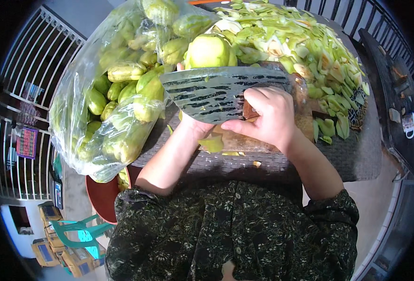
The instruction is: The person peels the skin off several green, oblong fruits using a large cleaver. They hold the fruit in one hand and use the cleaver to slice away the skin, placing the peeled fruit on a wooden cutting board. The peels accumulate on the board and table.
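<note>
My right hand [272, 116] is closed on the wooden handle of a broad cleaver [224, 91], whose wide blade carries dark streaks and points left. Behind the blade is a peeled pale-green chayote [210, 52]. My left hand [198, 124] holds it from below and the left; the blade hides most of the palm and fingers. A strip of green peel [212, 142] lies under my left wrist. Beneath both hands is a worn wooden chopping board [259, 142]. Whether the cutting edge touches the chayote cannot be told.
A large clear plastic bag [98, 140] of unpeeled chayotes stands at the left. Peelings [280, 38] are heaped at the back and right of the woven-topped table [365, 161]. A red basin [100, 196] is below the left table edge, near a teal plastic chair [73, 232].
</note>
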{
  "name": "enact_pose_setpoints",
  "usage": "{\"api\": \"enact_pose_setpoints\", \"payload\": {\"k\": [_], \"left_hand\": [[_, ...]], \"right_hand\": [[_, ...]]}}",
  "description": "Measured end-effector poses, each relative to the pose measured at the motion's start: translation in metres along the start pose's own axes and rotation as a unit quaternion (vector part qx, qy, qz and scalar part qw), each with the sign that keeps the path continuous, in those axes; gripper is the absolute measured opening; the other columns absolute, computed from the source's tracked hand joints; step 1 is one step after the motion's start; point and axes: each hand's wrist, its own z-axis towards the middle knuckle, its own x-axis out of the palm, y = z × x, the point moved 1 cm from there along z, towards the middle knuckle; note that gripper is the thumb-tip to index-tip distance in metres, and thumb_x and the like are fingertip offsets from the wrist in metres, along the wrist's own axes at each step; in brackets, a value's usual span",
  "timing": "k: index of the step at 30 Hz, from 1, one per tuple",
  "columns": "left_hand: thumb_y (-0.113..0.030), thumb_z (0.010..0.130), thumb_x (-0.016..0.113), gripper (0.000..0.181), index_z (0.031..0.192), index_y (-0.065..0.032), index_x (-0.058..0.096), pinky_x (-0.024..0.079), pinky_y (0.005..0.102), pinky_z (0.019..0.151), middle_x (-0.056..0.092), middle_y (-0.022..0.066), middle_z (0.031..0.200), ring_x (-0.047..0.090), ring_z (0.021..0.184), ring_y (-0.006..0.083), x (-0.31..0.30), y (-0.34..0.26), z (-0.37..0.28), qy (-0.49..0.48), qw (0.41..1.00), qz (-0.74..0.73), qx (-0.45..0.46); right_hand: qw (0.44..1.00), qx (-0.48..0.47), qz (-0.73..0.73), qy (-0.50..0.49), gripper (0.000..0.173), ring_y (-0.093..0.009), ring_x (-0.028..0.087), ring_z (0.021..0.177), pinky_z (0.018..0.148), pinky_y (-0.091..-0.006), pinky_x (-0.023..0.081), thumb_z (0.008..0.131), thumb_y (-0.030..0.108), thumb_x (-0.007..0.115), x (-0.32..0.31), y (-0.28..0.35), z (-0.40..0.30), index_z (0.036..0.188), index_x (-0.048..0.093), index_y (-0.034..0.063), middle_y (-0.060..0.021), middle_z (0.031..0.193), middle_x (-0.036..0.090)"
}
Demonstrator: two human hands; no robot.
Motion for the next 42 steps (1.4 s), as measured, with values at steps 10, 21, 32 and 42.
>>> {"api": "enact_pose_setpoints", "payload": {"k": [10,21,32,42], "left_hand": [[-0.069,0.08,0.041,0.078,0.13,-0.0103,0.044,0.048,0.0442,0.08,0.051,0.0137,0.124,0.054,0.096,0.0312,0.02,0.005,0.002,0.034,0.996,0.07,0.044],[-0.067,0.082,0.042,0.073,0.129,-0.0109,0.047,0.05,0.0439,0.077,0.055,0.0142,0.119,0.056,0.1,0.0307,0.019,0.002,0.008,-0.012,0.994,0.108,0.025],[-0.06,0.086,0.046,0.061,0.123,-0.0112,0.052,0.048,0.0431,0.088,0.06,0.0113,0.113,0.059,0.099,0.0273,0.015,0.002,0.005,-0.015,0.999,0.041,0.03],[-0.066,0.085,0.039,0.075,0.131,-0.007,0.042,0.053,0.039,0.063,0.054,0.019,0.119,0.059,0.087,0.0327,0.035,0.011,-0.003,0.022,0.973,0.2,0.114]], "right_hand": [[0.984,0.154,-0.079,0.033,0.065,-0.024,0.055,0.048,0.048,-0.0328,0.044,0.069,0.069,0.063,-0.007,-0.039,0.004,0.055,0.05,0.0073,-0.009,0.049,0.049],[0.967,0.255,0.021,-0.008,0.053,-0.023,0.052,0.043,0.044,-0.0327,0.041,0.075,0.053,0.069,-0.025,-0.039,0.006,0.061,0.054,0.0046,-0.0082,0.052,0.053],[0.999,0.02,-0.007,0.025,0.054,-0.027,0.055,0.051,0.049,-0.0343,0.044,0.061,0.052,0.078,0.0,0.008,-0.002,0.061,0.047,0.0075,-0.0078,0.056,0.05],[0.931,0.339,-0.138,0.007,0.066,-0.028,0.056,0.05,0.052,-0.0378,0.044,0.078,0.066,0.056,-0.03,-0.093,0.006,0.058,0.056,0.0036,-0.0139,0.055,0.055]]}}
